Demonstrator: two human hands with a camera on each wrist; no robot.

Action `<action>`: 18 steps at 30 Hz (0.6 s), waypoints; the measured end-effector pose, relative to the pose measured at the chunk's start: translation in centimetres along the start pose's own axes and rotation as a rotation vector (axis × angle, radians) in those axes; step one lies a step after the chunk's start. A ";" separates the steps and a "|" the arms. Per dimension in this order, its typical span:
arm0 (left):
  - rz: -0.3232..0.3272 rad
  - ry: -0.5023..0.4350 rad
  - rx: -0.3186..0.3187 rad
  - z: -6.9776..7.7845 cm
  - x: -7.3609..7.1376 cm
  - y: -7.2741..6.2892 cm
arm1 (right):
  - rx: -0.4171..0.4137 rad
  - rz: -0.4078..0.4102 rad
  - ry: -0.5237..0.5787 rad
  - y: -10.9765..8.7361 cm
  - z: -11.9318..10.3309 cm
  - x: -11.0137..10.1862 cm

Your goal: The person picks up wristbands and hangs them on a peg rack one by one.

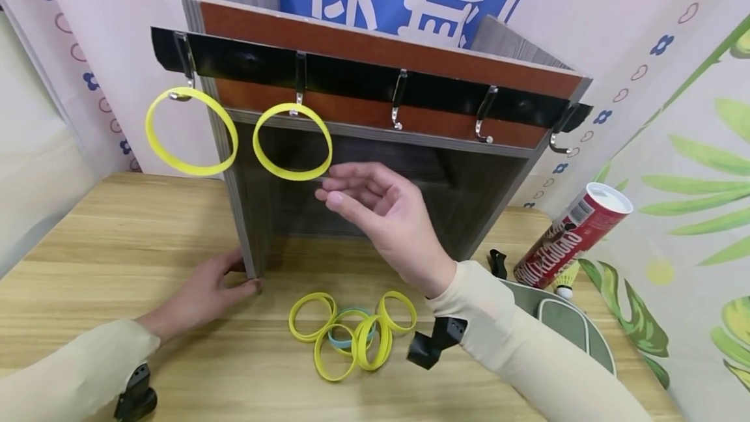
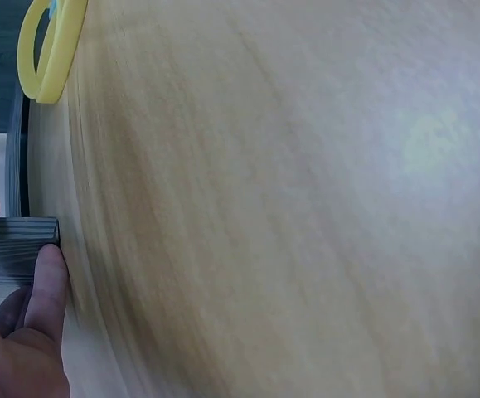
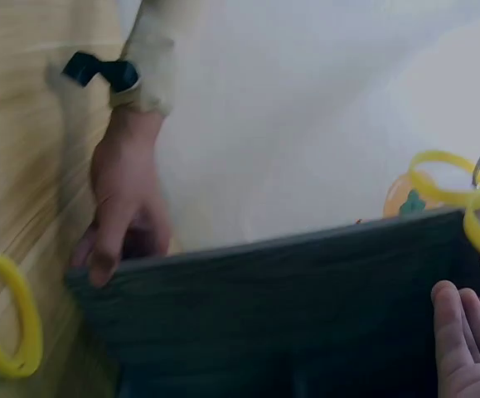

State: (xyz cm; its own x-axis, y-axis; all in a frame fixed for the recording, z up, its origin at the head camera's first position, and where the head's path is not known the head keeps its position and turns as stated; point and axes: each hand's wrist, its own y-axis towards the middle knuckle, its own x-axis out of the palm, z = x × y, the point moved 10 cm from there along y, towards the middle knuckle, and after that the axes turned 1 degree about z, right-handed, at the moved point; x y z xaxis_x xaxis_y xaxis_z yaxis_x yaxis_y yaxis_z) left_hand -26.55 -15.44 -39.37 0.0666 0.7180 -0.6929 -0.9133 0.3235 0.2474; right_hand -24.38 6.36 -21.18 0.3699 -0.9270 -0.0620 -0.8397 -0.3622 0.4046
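My left hand (image 1: pixel 199 295) grips the lower front edge of the grey wooden cabinet's side panel (image 1: pixel 237 204), thumb on the near edge. My right hand (image 1: pixel 395 226) is raised in front of the cabinet with loosely bent fingers and nothing held. Its fingertips are right at the lower right rim of a yellow wristband (image 1: pixel 299 176), which hangs from the second hook (image 1: pixel 300 83) on the black rail. Another yellow wristband (image 1: pixel 199 170) hangs from the leftmost hook (image 1: pixel 183 60). Both bands also show near my right fingers (image 3: pixel 459 332) in the right wrist view.
Three further hooks on the rail (image 1: pixel 439 88) carry nothing. Several yellow wristbands (image 1: pixel 381 347) and a blue one (image 1: pixel 340 344) lie piled on the table (image 1: pixel 246 370). At right are a red shuttlecock tube (image 1: pixel 571 236), a shuttlecock (image 1: pixel 565 288) and a grey-green case (image 1: pixel 592 334).
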 end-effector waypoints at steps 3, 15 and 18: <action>0.000 0.004 -0.006 -0.1 0.0 0.0 | 0.043 -0.039 -0.060 -0.3 1.1 -0.6; -0.023 -0.034 -0.027 -0.5 0.4 -0.1 | 0.230 -0.420 -0.436 -1.9 8.7 -2.7; -0.025 -0.011 -0.028 -0.4 0.3 -0.1 | 0.255 -0.540 -0.508 -3.1 10.7 -3.1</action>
State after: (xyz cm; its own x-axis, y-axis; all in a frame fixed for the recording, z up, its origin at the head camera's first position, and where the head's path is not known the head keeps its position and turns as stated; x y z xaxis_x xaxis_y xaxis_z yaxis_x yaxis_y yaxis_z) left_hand -26.65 -15.49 -39.91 0.0935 0.7169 -0.6908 -0.9221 0.3241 0.2115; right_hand -27.18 9.35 -32.00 0.5773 -0.5253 -0.6251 -0.6835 -0.7298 -0.0180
